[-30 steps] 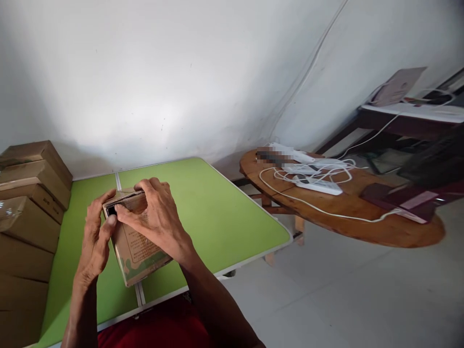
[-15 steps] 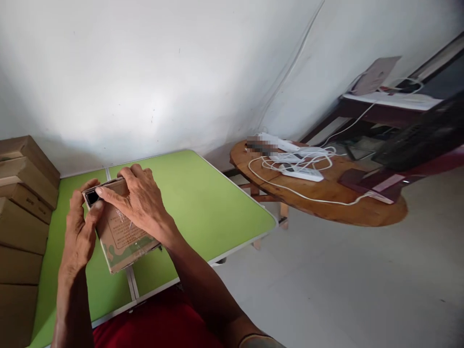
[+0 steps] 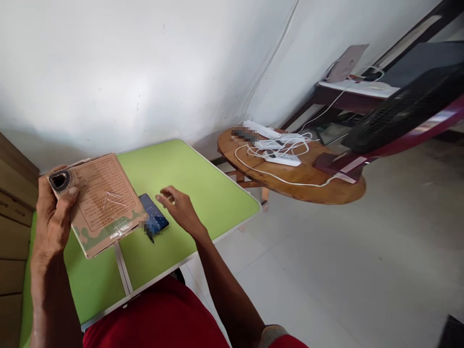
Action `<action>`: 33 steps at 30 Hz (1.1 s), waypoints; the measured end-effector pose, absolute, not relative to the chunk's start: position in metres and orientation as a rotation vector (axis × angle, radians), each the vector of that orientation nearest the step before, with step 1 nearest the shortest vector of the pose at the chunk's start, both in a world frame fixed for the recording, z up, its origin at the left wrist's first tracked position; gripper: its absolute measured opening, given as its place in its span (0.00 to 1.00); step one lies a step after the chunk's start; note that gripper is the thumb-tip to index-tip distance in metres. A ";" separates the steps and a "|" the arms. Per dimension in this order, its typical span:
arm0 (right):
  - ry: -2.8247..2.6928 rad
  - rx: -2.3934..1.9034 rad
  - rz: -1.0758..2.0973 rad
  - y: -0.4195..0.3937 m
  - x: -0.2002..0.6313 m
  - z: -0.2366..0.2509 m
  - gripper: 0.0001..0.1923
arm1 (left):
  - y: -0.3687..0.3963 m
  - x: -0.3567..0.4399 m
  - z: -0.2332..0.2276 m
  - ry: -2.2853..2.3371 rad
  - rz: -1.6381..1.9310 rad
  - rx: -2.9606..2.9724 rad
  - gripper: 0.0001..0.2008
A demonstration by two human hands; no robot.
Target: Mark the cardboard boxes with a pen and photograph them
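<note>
Ok so biggest thing first: the green folding table (image 3: 203,193) fills the lower left, with a stack of brown cartons (image 3: 12,203) along its left edge and a round wooden side table (image 3: 319,186) off to the right, covered in white power strips and cables (image 3: 279,152). None of that is being touched.

On to the work itself. The cardboard box (image 3: 99,200) is up off the table, held tilted with its printed face toward the camera. At its top left corner there's a dark round opening, so I'd guess the box is open at that end. A phone (image 3: 154,218) lies flat on the green top, screen lit, just beside the box's lower right corner and partly tucked behind it from this angle. My read is that the phone is already out and down on the table, and what's left is dealing with the box. Can't tell if anything remains inside.

Fingers: the left hand (image 3: 50,217) is clamped on the box's left edge, thumb pressed on the front face right under that dark hole, the rest of the fingers wrapped behind where I can't see them. The right hand (image 3: 179,208) is empty, fingers loosely spread and slack, hovering low over the table just right of the phone. It's close to the phone's top edge but doesn't look like it's touching.
</note>
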State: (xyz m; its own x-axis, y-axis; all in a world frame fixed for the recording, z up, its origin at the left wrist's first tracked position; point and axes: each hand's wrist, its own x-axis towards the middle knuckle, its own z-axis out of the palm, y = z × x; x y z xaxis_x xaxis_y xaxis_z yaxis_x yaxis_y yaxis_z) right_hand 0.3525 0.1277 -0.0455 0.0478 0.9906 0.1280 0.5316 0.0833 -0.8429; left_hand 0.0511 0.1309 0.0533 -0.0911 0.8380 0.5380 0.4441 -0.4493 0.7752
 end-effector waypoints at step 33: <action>-2.001 -2.045 0.649 0.109 0.246 -0.093 0.19 | 0.125 0.054 0.048 1.331 1.615 1.857 0.20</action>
State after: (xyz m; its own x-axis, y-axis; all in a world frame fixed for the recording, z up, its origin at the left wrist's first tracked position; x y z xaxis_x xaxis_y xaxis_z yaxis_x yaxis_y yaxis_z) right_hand 0.2458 0.1090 -0.0933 -0.0176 0.9862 -0.1645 0.8949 -0.0579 -0.4426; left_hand 0.0543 0.1254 0.0480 -0.0862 0.8074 0.5837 0.4182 -0.5024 0.7568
